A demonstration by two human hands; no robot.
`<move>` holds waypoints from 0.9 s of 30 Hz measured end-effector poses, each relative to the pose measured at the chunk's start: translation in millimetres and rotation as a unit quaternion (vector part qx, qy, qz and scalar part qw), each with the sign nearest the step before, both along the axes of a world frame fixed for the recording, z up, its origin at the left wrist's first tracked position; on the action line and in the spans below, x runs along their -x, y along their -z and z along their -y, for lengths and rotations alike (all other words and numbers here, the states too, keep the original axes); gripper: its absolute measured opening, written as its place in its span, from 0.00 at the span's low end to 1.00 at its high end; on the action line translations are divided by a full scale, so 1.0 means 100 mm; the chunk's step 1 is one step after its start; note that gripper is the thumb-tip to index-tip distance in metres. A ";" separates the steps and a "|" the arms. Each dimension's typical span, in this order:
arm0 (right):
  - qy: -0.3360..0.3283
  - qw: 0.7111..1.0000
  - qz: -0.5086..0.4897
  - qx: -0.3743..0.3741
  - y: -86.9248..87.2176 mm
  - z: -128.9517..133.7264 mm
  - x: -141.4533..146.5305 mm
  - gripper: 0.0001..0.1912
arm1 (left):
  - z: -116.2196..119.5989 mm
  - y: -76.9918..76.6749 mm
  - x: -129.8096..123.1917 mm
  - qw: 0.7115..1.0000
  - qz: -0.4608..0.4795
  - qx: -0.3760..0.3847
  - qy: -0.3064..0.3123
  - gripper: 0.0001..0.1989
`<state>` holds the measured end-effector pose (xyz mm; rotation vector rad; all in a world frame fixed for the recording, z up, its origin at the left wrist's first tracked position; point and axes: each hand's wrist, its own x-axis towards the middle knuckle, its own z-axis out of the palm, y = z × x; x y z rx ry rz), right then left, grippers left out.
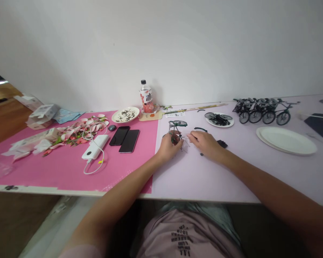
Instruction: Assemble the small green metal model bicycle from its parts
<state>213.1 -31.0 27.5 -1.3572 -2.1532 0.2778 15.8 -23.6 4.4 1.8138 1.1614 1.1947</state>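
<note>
My left hand (167, 147) is closed around a small model bicycle (179, 123), dark green and black, tilted with one wheel facing up. My right hand (204, 142) pinches a thin, shiny, tool-like piece (185, 137) whose tip points at the bicycle's frame. Its far end is hidden in my fingers, so its exact kind does not show. Just behind my right hand lies a curved black strip (200, 129). A small black part (222, 144) is on the table beside that hand.
Model bicycles (261, 111) stand in a row at the back right, near stacked white plates (290, 141) and a plate (224, 125) of black parts. A bottle (146, 98) stands by the wall. Phones (129, 141), a power bank (95, 147) and petals (78, 130) lie left.
</note>
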 end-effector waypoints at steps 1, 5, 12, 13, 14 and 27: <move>-0.003 1.000 -0.007 -0.001 0.00 0.00 0.00 0.20 | 0.00 0.00 0.00 1.000 0.000 -0.001 0.001 0.13; 0.000 0.999 -0.038 0.018 0.03 0.01 -0.03 0.09 | 0.00 0.00 0.00 1.000 -0.002 -0.003 0.001 0.13; -0.021 0.998 -0.057 0.013 0.04 0.00 -0.03 0.14 | -0.02 0.01 0.00 1.000 0.002 0.003 -0.006 0.13; -0.014 0.999 -0.052 0.007 0.04 0.00 -0.02 0.17 | -0.02 0.01 0.00 1.000 0.002 0.002 -0.004 0.13; -0.007 0.999 -0.048 0.005 0.03 -0.01 -0.01 0.19 | -0.01 0.01 0.00 1.000 0.002 0.000 -0.001 0.13; -0.026 0.992 -0.099 0.069 0.01 0.01 -0.04 0.07 | -0.01 0.00 0.01 1.000 -0.008 0.006 -0.005 0.14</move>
